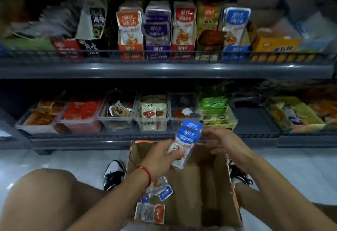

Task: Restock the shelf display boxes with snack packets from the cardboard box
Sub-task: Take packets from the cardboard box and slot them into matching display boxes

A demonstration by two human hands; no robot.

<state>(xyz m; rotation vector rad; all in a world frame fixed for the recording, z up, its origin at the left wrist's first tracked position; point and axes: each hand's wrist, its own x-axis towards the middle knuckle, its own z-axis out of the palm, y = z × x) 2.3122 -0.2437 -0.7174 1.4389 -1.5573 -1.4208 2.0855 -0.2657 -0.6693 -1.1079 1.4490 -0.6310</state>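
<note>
The upper shelf (164, 70) runs across the far side, and on it, right of centre, stands the blue display box (235, 48), its blue packets upright. Down near, the cardboard box (209, 185) sits open on the floor between the knees, with a few loose packets (156, 194) left in its near-left corner. Above its far edge, the left hand (160, 156) makes the grip, fingers curled round the lower end of a small stack of blue-topped snack packets (186, 143). Their long axis tilts up and to the right, blue tops leading, so the matching box lies up, far and right of them. The right hand (220, 139) hovers just beside the stack, fingers loose, holding nothing, and looks nearer that box.
</note>
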